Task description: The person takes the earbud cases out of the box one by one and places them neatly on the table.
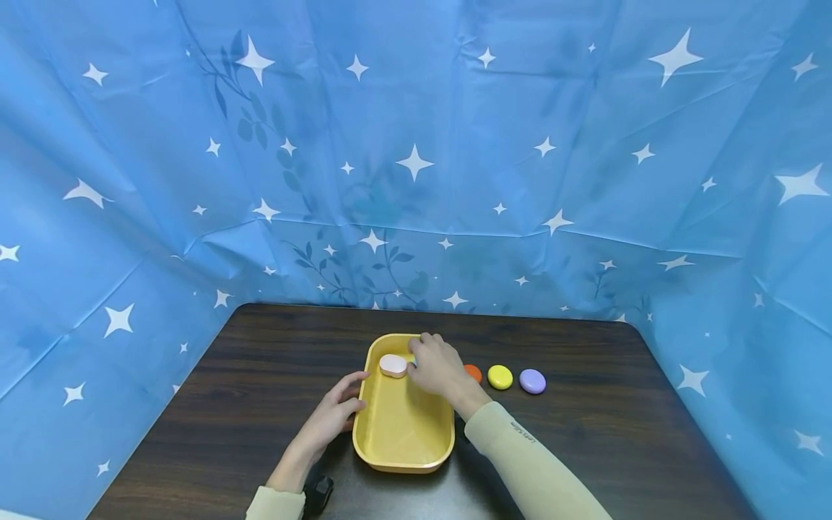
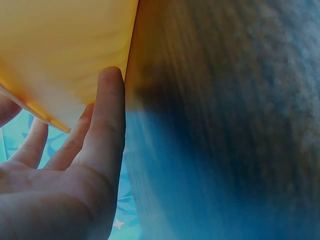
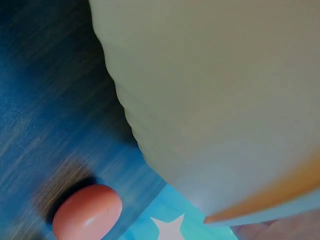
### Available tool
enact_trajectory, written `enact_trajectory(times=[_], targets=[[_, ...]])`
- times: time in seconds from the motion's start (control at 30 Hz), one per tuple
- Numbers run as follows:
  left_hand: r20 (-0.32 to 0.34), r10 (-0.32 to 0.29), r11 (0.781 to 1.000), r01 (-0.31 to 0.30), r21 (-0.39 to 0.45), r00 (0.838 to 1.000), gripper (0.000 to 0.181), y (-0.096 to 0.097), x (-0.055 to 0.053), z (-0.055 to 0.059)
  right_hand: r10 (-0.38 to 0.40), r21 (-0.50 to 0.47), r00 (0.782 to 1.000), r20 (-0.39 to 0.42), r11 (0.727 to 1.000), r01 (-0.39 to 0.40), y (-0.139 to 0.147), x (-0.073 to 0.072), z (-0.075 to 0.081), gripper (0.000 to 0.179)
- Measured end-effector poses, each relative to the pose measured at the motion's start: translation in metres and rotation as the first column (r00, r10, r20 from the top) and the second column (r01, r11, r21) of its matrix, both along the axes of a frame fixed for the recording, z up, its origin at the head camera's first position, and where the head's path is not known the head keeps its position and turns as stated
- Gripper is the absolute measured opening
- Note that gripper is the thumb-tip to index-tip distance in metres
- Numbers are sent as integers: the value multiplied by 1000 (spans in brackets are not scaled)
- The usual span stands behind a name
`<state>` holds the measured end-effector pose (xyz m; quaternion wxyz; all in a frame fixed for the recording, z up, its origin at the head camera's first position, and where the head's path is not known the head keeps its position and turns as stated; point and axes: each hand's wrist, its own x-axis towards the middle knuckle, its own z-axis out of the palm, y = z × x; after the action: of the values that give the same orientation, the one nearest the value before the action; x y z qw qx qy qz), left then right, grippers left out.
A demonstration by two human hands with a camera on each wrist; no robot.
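Your right grip (image 1: 443, 367): curled round a mostly hidden blue piece (image 1: 414, 360), in yellow tray (image 1: 403, 468), toward far edge of tabletop (image 1: 260, 375); settle gently beside pink piece (image 1: 393, 365), left grip (image 1: 334, 410), fingers spread, bracing tray.

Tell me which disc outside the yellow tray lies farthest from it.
The purple disc, at the row's right end. The yellow disc sits between it and the orange disc, which is nearest the tray and partly hidden.
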<state>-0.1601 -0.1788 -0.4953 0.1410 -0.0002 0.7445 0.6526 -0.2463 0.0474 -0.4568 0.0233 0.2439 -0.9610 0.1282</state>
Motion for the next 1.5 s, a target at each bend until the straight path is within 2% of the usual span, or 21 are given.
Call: enact_trajectory(times=[0.37, 0.83, 1.13, 1.5], targets=[[11, -3, 1000, 3, 4, 1000, 55, 0, -1, -1, -10, 3, 1000, 5, 1000, 10, 0, -1, -7, 20], [12, -10, 1000, 9, 12, 1000, 55, -1, -2, -1, -6, 72, 1000, 9, 997, 5, -3, -2, -17, 11], [-1, -12, 1000, 12, 7, 1000, 56, -1, -1, -1, -3, 105, 1000, 15, 995, 1, -6, -1, -16, 20], [7, -14, 1000, 14, 0, 1000, 57, -2, -2, -1, 29, 117, 1000, -4, 993, -29, -8, 1, -16, 13]])
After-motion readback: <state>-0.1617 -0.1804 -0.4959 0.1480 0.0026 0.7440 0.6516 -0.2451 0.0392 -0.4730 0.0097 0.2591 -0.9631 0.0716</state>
